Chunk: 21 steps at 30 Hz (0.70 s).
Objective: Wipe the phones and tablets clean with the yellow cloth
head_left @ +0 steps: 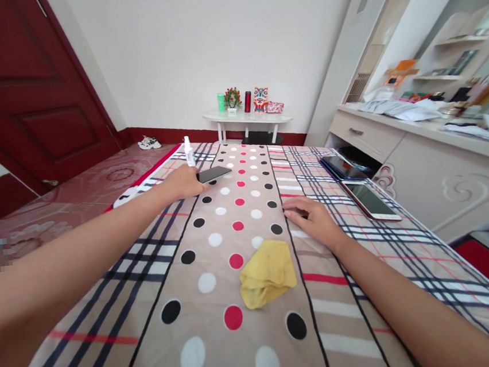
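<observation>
Patterned bedspread [219,278], plaid and polka-dot, covers the surface. Two tablets [359,187] lie along its right edge. Yellow cloth [267,272] lies crumpled mid-surface, just beside the right hand [312,220], which rests flat, fingers spread, holding nothing. Left hand [183,182], near the far left corner, grips a dark phone [213,174]. Small spray bottle [188,152] stands just beyond.

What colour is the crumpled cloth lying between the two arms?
Yellow. The cloth shows clearly in the head view, on the spotted bedsheet.
</observation>
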Available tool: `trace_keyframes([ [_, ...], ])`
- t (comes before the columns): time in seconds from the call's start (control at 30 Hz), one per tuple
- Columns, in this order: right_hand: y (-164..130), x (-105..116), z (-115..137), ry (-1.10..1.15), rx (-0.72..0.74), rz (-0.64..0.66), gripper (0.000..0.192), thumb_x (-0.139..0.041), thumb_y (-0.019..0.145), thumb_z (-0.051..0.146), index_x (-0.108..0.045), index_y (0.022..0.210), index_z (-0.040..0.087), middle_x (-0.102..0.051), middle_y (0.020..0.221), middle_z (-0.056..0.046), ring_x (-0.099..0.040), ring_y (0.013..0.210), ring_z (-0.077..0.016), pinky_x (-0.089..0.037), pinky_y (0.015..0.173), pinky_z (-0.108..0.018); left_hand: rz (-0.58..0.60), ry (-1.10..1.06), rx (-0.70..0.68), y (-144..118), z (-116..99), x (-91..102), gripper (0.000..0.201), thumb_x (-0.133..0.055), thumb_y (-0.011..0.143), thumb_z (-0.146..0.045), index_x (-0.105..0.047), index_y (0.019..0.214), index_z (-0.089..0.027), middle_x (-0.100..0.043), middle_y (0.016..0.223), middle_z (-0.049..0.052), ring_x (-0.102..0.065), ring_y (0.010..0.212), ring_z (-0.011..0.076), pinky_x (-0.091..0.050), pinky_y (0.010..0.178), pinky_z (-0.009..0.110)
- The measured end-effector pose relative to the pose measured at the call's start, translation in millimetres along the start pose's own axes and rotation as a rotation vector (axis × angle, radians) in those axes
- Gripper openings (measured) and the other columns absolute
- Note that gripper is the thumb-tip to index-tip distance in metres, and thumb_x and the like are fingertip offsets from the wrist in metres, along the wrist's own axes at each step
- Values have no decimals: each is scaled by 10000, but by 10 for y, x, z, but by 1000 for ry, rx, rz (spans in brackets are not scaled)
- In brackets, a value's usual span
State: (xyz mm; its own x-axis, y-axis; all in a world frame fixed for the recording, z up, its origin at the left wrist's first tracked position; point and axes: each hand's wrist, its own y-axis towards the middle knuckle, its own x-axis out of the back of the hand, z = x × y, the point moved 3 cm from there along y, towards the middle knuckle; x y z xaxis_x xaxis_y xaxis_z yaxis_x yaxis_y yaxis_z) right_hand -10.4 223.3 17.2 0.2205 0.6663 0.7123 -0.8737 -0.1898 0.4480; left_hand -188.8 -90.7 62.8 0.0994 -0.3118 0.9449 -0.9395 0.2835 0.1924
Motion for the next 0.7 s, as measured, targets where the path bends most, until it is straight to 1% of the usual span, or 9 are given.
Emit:
trace_keyframes([
  [0.17,-53,27,244,204,-94,159,351,-535,877,461,-679,733,175,-655,734,-37,-588,689,-170,-472,662,-297,208,31,5,-730,-655,-204,764,-622,682,-563,-496,1326,-171,-642,1159,182,-611,1029,369,-454,802,387],
  [0.27,-36,-34,388,261,-165,306,344,-566,847,486,-692,795,170,-661,745,-29,-579,686,-155,-448,630,-267,202,54,-19,-1023,-908,-258,835,-574,692,-627,-424,1386,-188,-586,1209,224,-598,1035,413,-452,795,438],
  [0.33,-36,-106,529,201,-175,414,318,-647,776,491,-688,854,186,-657,747,-14,-571,669,-146,-425,593,-250,184,86,-56,-1132,-1029,-250,850,-550,698,-650,-405,1399,-192,-570,1209,228,-600,1021,423,-452,787,449],
  [0.43,-69,-181,789,-22,-134,494,295,-780,614,406,-651,787,206,-606,692,17,-495,592,-119,-328,509,-232,218,65,-126,-1224,-1151,-214,920,-561,671,-704,-387,1412,-187,-586,1177,225,-595,1016,428,-451,766,437],
  [0.5,-94,-164,949,-116,-78,543,216,-773,577,267,-586,659,197,-544,628,35,-419,556,-99,-270,491,-237,252,-28,-194,-1261,-1190,-206,845,-562,715,-660,-404,1402,-194,-633,1096,192,-604,1003,391,-447,753,402],
  [0.6,-79,15,1038,-9,-84,668,190,-648,607,148,-466,564,187,-436,547,57,-346,510,-75,-233,463,-234,313,-266,-286,-1284,-1164,-247,661,-577,796,-447,-419,1395,-216,-679,894,92,-638,870,274,-439,713,323],
  [0.63,-46,113,1014,68,-126,663,184,-620,619,151,-447,570,190,-425,546,60,-351,500,-72,-236,452,-226,346,-368,-312,-1281,-1136,-271,650,-585,798,-386,-408,1402,-221,-675,840,58,-638,807,236,-436,693,300],
  [0.67,3,223,962,136,-185,594,173,-604,640,175,-441,586,194,-434,555,58,-375,497,-75,-252,446,-219,388,-471,-333,-1273,-1100,-294,653,-595,794,-349,-400,1405,-225,-667,801,30,-629,748,204,-434,670,280],
  [0.7,61,337,888,179,-244,452,160,-598,665,215,-448,612,199,-457,570,51,-409,502,-84,-279,450,-217,429,-564,-342,-1258,-1056,-314,659,-613,782,-340,-405,1397,-226,-655,772,8,-615,697,180,-431,644,265],
])
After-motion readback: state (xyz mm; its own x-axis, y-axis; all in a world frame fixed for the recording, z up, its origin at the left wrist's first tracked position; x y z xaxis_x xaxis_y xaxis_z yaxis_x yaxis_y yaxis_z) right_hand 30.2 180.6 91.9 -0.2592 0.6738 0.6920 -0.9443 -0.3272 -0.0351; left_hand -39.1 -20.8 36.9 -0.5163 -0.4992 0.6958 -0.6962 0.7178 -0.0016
